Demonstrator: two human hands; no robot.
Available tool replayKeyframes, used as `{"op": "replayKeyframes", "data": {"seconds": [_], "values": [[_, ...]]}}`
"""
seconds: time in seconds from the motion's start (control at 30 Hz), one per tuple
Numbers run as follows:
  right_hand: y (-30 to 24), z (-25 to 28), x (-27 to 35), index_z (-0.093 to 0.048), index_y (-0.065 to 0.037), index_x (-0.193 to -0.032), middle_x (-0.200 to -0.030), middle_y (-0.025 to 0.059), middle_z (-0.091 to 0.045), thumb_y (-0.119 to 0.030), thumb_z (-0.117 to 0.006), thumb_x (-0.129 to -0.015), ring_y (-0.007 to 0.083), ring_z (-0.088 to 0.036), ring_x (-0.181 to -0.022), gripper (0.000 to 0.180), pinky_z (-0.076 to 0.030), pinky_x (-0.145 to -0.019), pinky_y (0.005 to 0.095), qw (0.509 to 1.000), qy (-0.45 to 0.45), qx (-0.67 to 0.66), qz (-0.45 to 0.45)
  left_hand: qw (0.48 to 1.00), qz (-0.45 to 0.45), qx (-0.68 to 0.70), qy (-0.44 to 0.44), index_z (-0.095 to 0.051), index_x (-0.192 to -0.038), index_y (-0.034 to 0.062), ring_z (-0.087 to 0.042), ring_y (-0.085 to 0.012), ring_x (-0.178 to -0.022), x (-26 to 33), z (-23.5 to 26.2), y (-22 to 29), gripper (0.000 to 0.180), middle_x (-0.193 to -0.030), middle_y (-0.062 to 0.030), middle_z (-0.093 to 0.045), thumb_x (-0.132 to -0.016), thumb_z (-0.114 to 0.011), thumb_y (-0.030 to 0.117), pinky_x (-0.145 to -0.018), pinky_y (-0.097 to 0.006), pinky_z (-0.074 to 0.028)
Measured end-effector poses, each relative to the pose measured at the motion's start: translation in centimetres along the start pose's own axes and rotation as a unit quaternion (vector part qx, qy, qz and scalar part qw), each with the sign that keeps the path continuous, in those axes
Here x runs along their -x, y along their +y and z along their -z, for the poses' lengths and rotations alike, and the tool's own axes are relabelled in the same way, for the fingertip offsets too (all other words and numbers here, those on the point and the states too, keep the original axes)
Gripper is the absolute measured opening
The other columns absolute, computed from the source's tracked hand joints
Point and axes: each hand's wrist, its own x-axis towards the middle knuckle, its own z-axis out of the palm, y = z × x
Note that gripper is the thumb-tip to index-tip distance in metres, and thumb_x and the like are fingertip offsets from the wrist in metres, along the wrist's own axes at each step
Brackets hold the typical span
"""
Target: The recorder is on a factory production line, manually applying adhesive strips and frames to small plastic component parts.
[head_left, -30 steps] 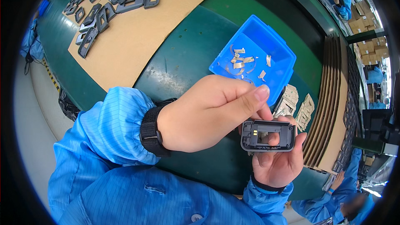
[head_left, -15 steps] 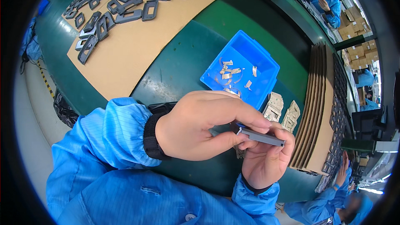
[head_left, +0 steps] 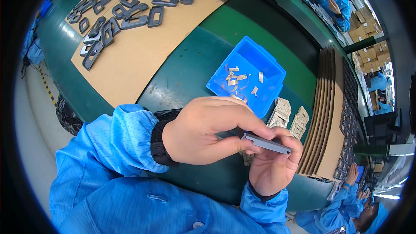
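Left hand [head_left: 203, 132]: thumb and fingers pinch the left end of a grey frame [head_left: 269, 145], tilted and seen edge-on, above the table [head_left: 182, 78] toward its near edge. Right hand [head_left: 271, 171]: thumb and bent fingers grip its right end. Cardboard [head_left: 130, 69] near table's left edge, many frames [head_left: 134, 23] scattered on it; green surface between it and blue bin [head_left: 271, 73] holding scraps [head_left: 232, 77]. Right of bin: paper pieces [head_left: 281, 113], then layered sheets [head_left: 318, 117] toward right edge. Room: pale floor [head_left: 32, 112] left, co-worker [head_left: 340, 2] far right.
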Motion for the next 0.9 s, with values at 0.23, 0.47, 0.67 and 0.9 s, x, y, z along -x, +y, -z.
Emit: {"op": "replayKeyframes", "data": {"seconds": [0.23,0.47,0.67,0.9], "values": [[-0.2,-0.9,-0.9,-0.05,0.0,-0.126,-0.125,0.0243,-0.052,-0.022,-0.05,-0.106,0.0331,-0.065,-0.106,0.029,-0.06,-0.087,0.0396,0.999,-0.015,-0.036,-0.006,1.0,0.023,-0.007,-0.009,-0.069,-0.11,0.0005,-0.073,-0.0277,-0.089,-0.3,0.5,0.4,0.028,-0.098,-0.0137,-0.075,-0.083,-0.076,-0.004,-0.078,-0.036,-0.057],[-0.9,-0.6,-0.2,-0.049,0.004,-0.128,-0.115,0.0203,-0.063,-0.028,-0.052,-0.106,0.029,-0.071,-0.096,0.039,-0.06,-0.085,0.039,0.998,-0.005,-0.019,-0.061,0.998,0.045,-0.042,0.014,-0.071,-0.102,-0.0018,-0.074,-0.0269,-0.096,0.5,0.0,0.8,0.016,-0.105,-0.015,-0.075,-0.086,-0.071,-0.004,-0.084,-0.034,-0.058],[-0.5,-0.1,-0.2,-0.045,0.003,-0.134,-0.116,0.0203,-0.065,-0.022,-0.05,-0.106,0.0272,-0.07,-0.098,0.037,-0.059,-0.086,0.0365,0.996,-0.007,-0.039,-0.079,0.993,0.111,0.027,0.041,-0.07,-0.107,-0.0026,-0.073,-0.0201,-0.097,0.9,-0.8,1.3,0.014,-0.105,-0.013,-0.074,-0.094,-0.065,-0.003,-0.085,-0.031,-0.058],[-0.8,-1.3,-1.6,-0.06,-0.001,-0.126,-0.119,0.0109,-0.059,0.007,-0.074,-0.082,0.0196,-0.063,-0.107,0.047,-0.059,-0.079,0.0289,0.965,0.052,0.24,0.087,0.973,0.141,0.142,0.114,-0.065,-0.11,-0.0044,-0.069,-0.0194,-0.1,0.3,-0.9,-0.3,0.014,-0.11,-0.014,-0.071,-0.096,-0.061,-0.006,-0.091,-0.032,-0.057]]}}
